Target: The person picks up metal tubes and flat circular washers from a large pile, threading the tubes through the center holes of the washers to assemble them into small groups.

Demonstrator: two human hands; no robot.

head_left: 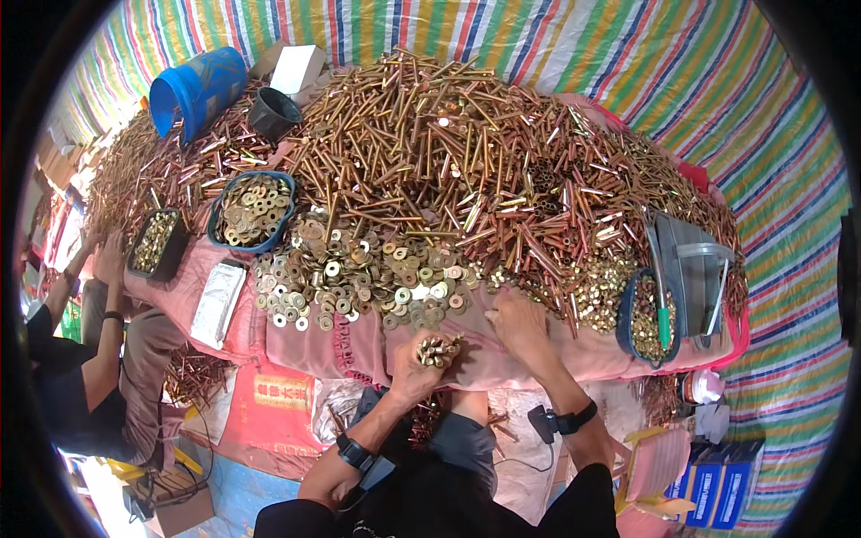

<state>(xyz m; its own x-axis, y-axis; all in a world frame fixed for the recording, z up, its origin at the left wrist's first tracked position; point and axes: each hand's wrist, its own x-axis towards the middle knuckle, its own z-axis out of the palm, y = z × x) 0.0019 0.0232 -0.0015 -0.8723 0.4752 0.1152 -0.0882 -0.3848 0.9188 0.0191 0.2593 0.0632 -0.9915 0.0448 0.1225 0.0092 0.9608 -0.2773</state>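
My left hand (418, 368) is closed round a bunch of bolts (438, 351), their brassy ends bundled upright above the fingers. To its right, my right hand (520, 325) is low over the pink cloth (359, 345), its fingers curled together; whatever they may hold is hidden. Just beyond that hand lie a few small nuts (502, 276) at the edge of the heap. A spread of flat washers (359, 273) covers the cloth ahead of my left hand. Behind it all rises a large pile of long golden and reddish metal tubes or rods (421, 134).
Washers fill a blue basin (294, 208). Small nuts fill a blue-rimmed tub (630, 309) with a green-handled tool (664, 327), beside a grey scoop-like container (695, 260). A blue bucket (202, 90) and black pot (276, 112) sit on the pile. At left, another person's hands (109, 260) are near a dark tray (175, 260).
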